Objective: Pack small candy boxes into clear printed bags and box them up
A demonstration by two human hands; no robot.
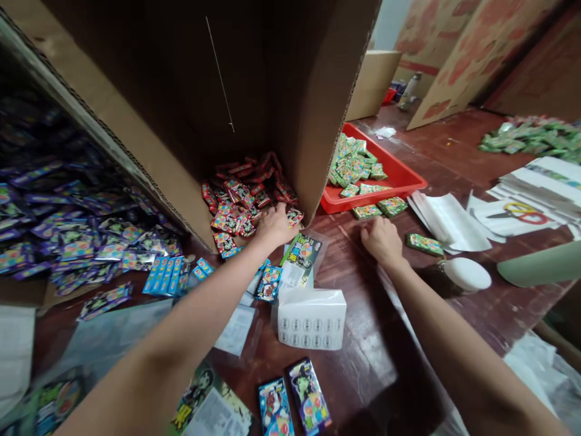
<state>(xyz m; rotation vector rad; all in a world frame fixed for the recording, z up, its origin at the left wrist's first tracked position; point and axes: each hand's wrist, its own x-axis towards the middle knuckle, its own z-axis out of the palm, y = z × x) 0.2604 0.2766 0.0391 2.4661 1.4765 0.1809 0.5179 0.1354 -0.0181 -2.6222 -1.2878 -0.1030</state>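
My left hand point(273, 225) reaches into the mouth of a big cardboard box point(272, 91) lying on its side, fingers curled down on the pile of small red packets point(242, 200) inside. My right hand point(381, 239) rests knuckles-up on the dark wooden table point(363, 339), fingers curled under, just in front of a few green packets point(379, 209) beside a red tray point(399, 178). What either hand holds, if anything, is hidden.
The red tray holds more green packets point(351, 166). Another open box at left is full of purple packets point(68, 230). Blue packets point(166, 274), a white sticker box point(311, 318), card packs point(295, 396), paper sheets point(447, 221), scissors point(521, 213) and a white lid point(467, 274) lie around.
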